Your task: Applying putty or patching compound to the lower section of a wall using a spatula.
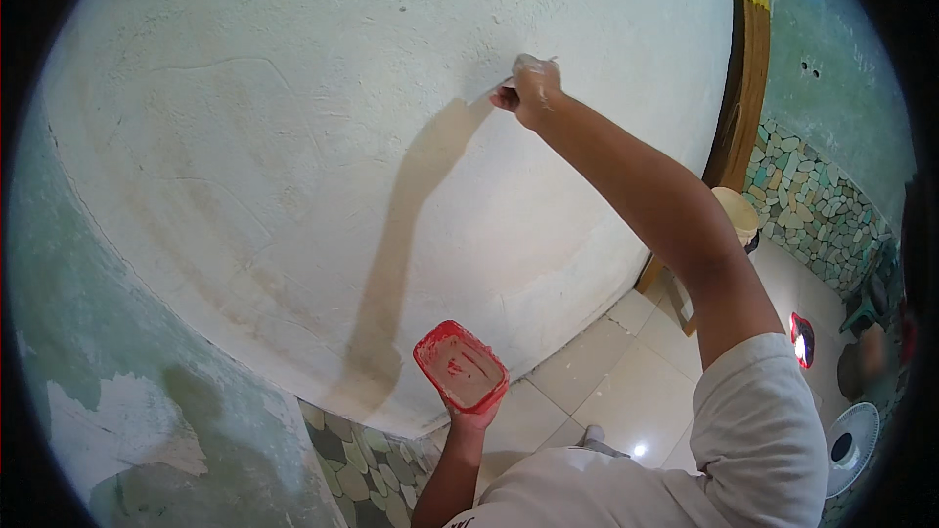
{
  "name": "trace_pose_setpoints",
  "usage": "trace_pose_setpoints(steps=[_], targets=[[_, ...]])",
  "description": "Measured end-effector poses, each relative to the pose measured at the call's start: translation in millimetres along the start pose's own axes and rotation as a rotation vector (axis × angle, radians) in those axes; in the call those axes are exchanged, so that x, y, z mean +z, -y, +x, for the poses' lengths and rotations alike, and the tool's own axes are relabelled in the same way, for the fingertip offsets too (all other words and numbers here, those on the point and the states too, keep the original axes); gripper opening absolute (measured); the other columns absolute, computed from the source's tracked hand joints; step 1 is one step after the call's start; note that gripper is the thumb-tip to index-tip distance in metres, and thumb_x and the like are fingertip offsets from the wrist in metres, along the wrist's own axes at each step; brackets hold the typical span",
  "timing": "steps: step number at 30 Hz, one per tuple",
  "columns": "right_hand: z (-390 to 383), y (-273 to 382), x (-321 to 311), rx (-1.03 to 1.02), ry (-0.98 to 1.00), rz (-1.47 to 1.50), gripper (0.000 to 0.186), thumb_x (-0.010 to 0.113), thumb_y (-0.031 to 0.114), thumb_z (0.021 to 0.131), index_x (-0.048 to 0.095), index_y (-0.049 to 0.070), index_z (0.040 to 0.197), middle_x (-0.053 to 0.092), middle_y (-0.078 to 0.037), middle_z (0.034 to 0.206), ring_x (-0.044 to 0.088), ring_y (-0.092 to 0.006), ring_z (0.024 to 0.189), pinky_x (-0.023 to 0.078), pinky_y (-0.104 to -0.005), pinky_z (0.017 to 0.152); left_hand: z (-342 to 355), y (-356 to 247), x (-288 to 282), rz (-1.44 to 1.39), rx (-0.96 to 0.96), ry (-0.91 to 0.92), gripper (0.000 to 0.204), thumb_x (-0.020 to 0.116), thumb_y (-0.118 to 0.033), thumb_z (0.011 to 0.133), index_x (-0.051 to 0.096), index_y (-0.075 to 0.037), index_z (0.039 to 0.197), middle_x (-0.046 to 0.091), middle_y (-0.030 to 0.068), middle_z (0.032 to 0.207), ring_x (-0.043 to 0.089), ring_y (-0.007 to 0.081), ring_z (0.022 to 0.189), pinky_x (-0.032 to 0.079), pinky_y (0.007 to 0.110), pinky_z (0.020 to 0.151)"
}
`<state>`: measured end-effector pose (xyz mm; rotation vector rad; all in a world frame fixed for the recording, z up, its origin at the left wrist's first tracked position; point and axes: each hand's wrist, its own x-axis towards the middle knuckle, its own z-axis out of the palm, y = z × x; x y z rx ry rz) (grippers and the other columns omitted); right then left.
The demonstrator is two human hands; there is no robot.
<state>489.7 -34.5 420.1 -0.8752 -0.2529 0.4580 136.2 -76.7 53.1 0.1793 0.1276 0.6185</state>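
Note:
My right hand (536, 93) is raised on an outstretched arm against the white wall (323, 166). Its fingers are closed around a putty knife (497, 88), of which only a thin blade edge shows; the handle is hidden in the fist. Whitish paste smears the back of that hand. Low down, near the bottom of the wall, my left hand (472, 418) grips a red plastic tub (450, 327) from beneath. Inside the tub, a pale layer of putty (460, 364) coats the bottom, with red showing through in streaks.
A wooden door frame (740, 98) borders the wall on the right, with a cream bucket (736, 213) by its foot. Beyond are a lit red lamp (801, 340) and a white fan (851, 445) on the tiled floor (597, 362). A green, peeling wall (108, 303) adjoins at left.

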Motion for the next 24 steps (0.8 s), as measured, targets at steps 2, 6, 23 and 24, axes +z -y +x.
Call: trace_pose_setpoints(steps=[2,6,23,24], targets=[[18,1,20,-0.007,0.015,0.037,0.029,0.05,0.016,0.095,0.037,0.0,0.116,0.056,-0.019,0.083,0.059,-0.0257,0.058,0.058,-0.0425,0.048,1,3,-2,0.025,0.005,0.047,0.054,0.057,-0.055,0.092,0.057,-0.02,0.133,0.061,0.0101,0.132,0.059,0.0305,0.118,0.047,0.052,0.099],[92,28,30,-0.446,0.177,-0.676,0.021,0.051,0.019,0.098,0.054,0.0,0.104,0.066,-0.013,0.088,0.062,-0.0154,0.077,0.057,-0.0372,0.076,10,16,1,-0.01,-0.036,0.022,0.053,0.057,-0.053,0.092,0.056,-0.022,0.135,0.06,0.0097,0.134,0.058,0.0304,0.12,0.046,0.052,0.1],[3,75,0,-0.619,0.212,-0.254,0.016,0.047,0.018,0.1,0.043,0.003,0.104,0.059,-0.015,0.079,0.062,-0.0247,0.064,0.06,-0.0368,0.061,7,-2,-3,-0.031,0.007,-0.003,0.057,0.06,-0.056,0.089,0.058,-0.019,0.132,0.061,0.0121,0.132,0.059,0.0318,0.118,0.047,0.052,0.098],[-9,76,-9,-0.59,0.245,-0.361,0.028,0.052,0.029,0.098,0.043,0.004,0.109,0.059,-0.015,0.082,0.064,-0.0256,0.069,0.06,-0.0392,0.061,8,-3,-6,-0.032,0.002,-0.022,0.059,0.061,-0.057,0.088,0.058,-0.019,0.133,0.061,0.0123,0.133,0.059,0.0318,0.118,0.047,0.052,0.098]])
